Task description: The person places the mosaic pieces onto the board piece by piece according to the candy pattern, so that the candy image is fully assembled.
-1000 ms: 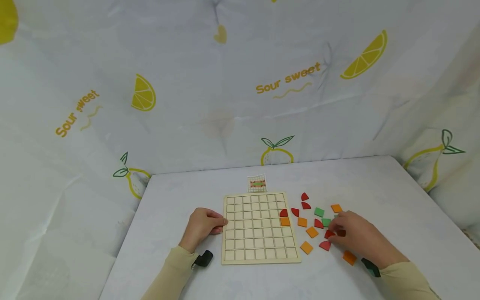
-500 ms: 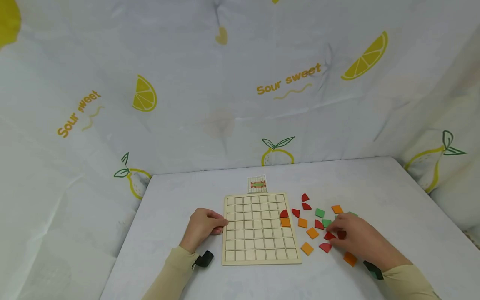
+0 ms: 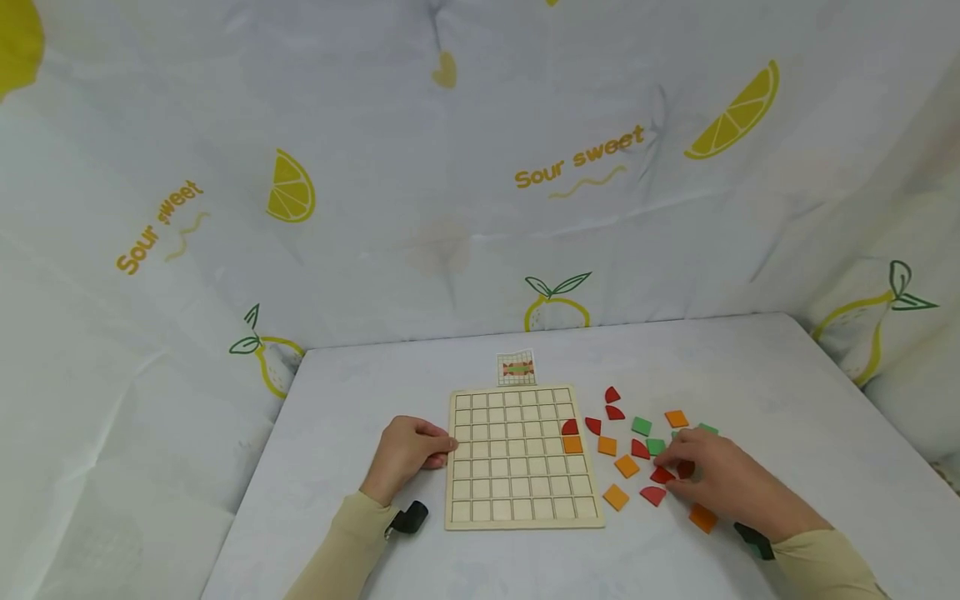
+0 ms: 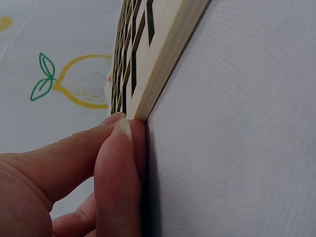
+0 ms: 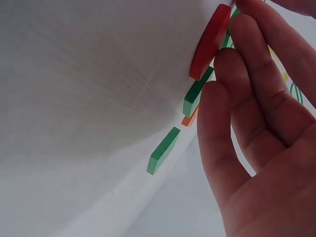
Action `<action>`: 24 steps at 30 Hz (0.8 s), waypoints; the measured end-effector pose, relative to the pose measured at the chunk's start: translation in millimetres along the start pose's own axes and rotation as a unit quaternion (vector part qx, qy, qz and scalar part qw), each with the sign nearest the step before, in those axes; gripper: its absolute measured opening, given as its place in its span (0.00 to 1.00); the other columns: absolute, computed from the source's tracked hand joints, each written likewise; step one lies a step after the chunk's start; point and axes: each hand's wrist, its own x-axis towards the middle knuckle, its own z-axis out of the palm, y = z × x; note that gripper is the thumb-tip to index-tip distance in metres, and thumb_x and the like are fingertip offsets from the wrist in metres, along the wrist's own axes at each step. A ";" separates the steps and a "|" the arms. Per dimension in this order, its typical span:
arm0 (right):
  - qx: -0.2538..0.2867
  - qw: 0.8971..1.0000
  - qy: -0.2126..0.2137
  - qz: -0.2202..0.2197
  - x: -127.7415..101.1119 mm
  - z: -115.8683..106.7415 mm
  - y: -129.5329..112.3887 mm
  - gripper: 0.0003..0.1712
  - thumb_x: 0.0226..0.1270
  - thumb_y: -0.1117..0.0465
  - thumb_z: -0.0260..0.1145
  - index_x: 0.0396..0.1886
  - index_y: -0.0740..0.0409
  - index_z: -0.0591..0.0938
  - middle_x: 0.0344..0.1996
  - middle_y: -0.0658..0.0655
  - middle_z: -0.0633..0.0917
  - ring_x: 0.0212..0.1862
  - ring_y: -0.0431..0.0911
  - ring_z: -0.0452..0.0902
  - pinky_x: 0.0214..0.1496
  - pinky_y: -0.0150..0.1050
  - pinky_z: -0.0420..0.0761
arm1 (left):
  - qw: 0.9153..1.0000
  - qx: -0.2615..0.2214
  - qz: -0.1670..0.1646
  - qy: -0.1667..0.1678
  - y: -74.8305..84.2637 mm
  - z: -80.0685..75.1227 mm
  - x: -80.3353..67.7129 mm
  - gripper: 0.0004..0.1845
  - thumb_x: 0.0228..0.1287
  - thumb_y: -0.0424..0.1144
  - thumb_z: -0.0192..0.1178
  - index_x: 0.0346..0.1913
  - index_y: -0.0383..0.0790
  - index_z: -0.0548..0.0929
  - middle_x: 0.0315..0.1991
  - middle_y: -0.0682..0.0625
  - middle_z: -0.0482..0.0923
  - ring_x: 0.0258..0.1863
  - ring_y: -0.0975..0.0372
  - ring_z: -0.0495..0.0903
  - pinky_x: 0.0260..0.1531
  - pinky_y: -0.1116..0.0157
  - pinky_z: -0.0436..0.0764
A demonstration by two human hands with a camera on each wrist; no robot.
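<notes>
A wooden grid board (image 3: pixel 517 512) lies on the table. My left hand (image 3: pixel 408 450) holds its left edge, thumb and fingertip pinching the rim (image 4: pixel 163 59) in the left wrist view. On the board's right side sit a red quarter-circle tile and, just below it, an orange square tile (image 3: pixel 572 445). Among the loose tiles at the right, my right hand (image 3: pixel 723 479) pinches another red quarter-circle tile (image 3: pixel 662 475) between thumb and index finger, low over the table. A further red tile (image 5: pixel 210 42) lies beside the curled other fingers, partly hidden in the head view.
Around the right hand lie orange squares (image 3: pixel 616 497), green squares (image 3: pixel 641 426) and red quarter-circles (image 3: pixel 613 412). A small pattern card (image 3: pixel 517 368) stands behind the board. A lemon-print white cloth (image 3: pixel 420 275) hangs at the table's back edge.
My right hand's index finger and thumb have shifted slightly around the red tile, and a green tile behind the hand shows more. The left hand stays on the board's edge.
</notes>
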 end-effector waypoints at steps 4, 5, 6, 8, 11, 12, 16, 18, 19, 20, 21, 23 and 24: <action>-0.010 1.000 0.004 -0.005 1.3 -0.3 0.1 0.11 0.53 0.51 0.80 0.36 0.36 0.88 0.30 0.39 0.77 0.36 0.38 0.70 0.33 0.28 0.74 | 1.000 0.001 0.000 -0.001 0.0 0.0 0.3 0.12 0.54 0.42 0.76 0.37 0.38 0.88 0.28 0.46 0.87 0.23 0.63 0.86 0.28 0.66 0.88; -0.012 1.000 0.006 -0.006 1.7 -0.5 -0.6 0.10 0.54 0.50 0.80 0.36 0.35 0.88 0.30 0.39 0.78 0.36 0.38 0.70 0.33 0.28 0.75 | 1.000 0.001 -0.001 -0.001 -0.2 0.0 0.5 0.12 0.54 0.42 0.76 0.37 0.38 0.88 0.28 0.46 0.87 0.23 0.63 0.86 0.27 0.66 0.88; -0.013 1.000 0.009 -0.007 2.4 -1.0 -1.2 0.10 0.54 0.49 0.80 0.35 0.35 0.88 0.30 0.39 0.78 0.36 0.38 0.70 0.33 0.29 0.75 | 1.000 0.002 -0.001 -0.001 -0.4 -0.1 0.8 0.12 0.54 0.42 0.76 0.37 0.38 0.88 0.28 0.46 0.87 0.23 0.63 0.86 0.27 0.66 0.88; -0.010 1.000 0.011 -0.007 4.4 -2.5 -4.0 0.10 0.54 0.47 0.79 0.35 0.34 0.87 0.32 0.38 0.79 0.38 0.38 0.71 0.35 0.29 0.77 | 1.000 0.002 -0.001 -0.001 -0.6 -0.3 1.3 0.12 0.54 0.42 0.77 0.37 0.38 0.88 0.28 0.46 0.87 0.23 0.63 0.86 0.28 0.66 0.88; 0.010 1.000 0.018 -0.016 12.0 -4.9 -13.3 0.10 0.55 0.46 0.79 0.37 0.36 0.88 0.34 0.39 0.80 0.40 0.39 0.73 0.37 0.31 0.79 | 1.000 0.002 -0.002 0.000 -0.7 -0.9 1.5 0.12 0.54 0.42 0.76 0.37 0.38 0.88 0.28 0.46 0.87 0.23 0.63 0.86 0.28 0.66 0.88; 0.015 1.000 0.021 -0.016 15.2 -5.3 -17.6 0.10 0.55 0.46 0.79 0.37 0.36 0.88 0.34 0.39 0.80 0.41 0.40 0.73 0.38 0.31 0.79 | 1.000 0.002 -0.003 -0.001 -0.5 -1.0 1.6 0.12 0.54 0.41 0.76 0.37 0.38 0.88 0.28 0.46 0.87 0.23 0.63 0.86 0.28 0.66 0.88; 0.031 0.998 0.039 -0.041 28.1 -4.1 -36.1 0.10 0.56 0.47 0.78 0.38 0.38 0.88 0.33 0.39 0.80 0.41 0.41 0.73 0.39 0.32 0.78 | 1.000 -0.004 0.000 -0.003 0.2 -1.0 1.3 0.12 0.54 0.41 0.77 0.37 0.37 0.88 0.28 0.46 0.87 0.23 0.63 0.86 0.27 0.67 0.87; 0.040 0.997 0.038 -0.050 33.5 -2.5 -45.3 0.10 0.57 0.47 0.78 0.38 0.38 0.87 0.34 0.40 0.80 0.42 0.41 0.73 0.40 0.33 0.78 | 1.000 -0.007 -0.001 -0.004 0.6 -0.7 1.2 0.12 0.54 0.41 0.77 0.37 0.37 0.88 0.28 0.46 0.88 0.23 0.63 0.86 0.28 0.67 0.87; 0.043 0.997 0.035 -0.056 36.0 -1.6 -49.7 0.10 0.57 0.47 0.78 0.38 0.39 0.87 0.35 0.40 0.81 0.42 0.41 0.74 0.41 0.34 0.79 | 1.000 -0.008 -0.001 -0.004 0.7 -0.6 1.1 0.12 0.54 0.40 0.77 0.37 0.37 0.88 0.28 0.46 0.88 0.23 0.64 0.86 0.28 0.67 0.87; 0.045 0.997 0.031 -0.053 38.5 -0.3 -54.2 0.10 0.57 0.47 0.78 0.37 0.38 0.87 0.35 0.40 0.81 0.42 0.41 0.74 0.41 0.34 0.80 | 1.000 -0.007 -0.001 -0.004 0.8 -0.5 1.0 0.12 0.54 0.40 0.77 0.37 0.37 0.88 0.28 0.46 0.88 0.22 0.64 0.86 0.28 0.67 0.87; 0.044 0.997 0.030 -0.053 40.7 1.0 -58.2 0.11 0.56 0.46 0.78 0.37 0.38 0.87 0.36 0.41 0.81 0.43 0.41 0.74 0.43 0.35 0.81 | 1.000 -0.008 -0.001 -0.003 0.7 -0.4 0.9 0.12 0.54 0.40 0.77 0.37 0.37 0.88 0.28 0.46 0.88 0.22 0.64 0.86 0.28 0.67 0.87; 0.034 0.998 0.026 -0.054 44.7 3.6 -65.5 0.10 0.56 0.46 0.79 0.36 0.37 0.87 0.38 0.41 0.81 0.46 0.42 0.75 0.48 0.40 0.81 | 1.000 -0.006 -0.002 -0.002 0.9 -0.7 0.3 0.12 0.54 0.40 0.77 0.36 0.38 0.88 0.28 0.47 0.88 0.22 0.64 0.86 0.28 0.67 0.87; 0.028 0.998 0.027 -0.055 46.4 5.1 -68.6 0.10 0.55 0.45 0.79 0.35 0.37 0.87 0.38 0.41 0.81 0.46 0.42 0.75 0.48 0.41 0.81 | 1.000 -0.005 -0.002 -0.001 1.0 -0.8 0.1 0.12 0.54 0.40 0.77 0.36 0.38 0.88 0.28 0.47 0.88 0.22 0.64 0.86 0.28 0.67 0.87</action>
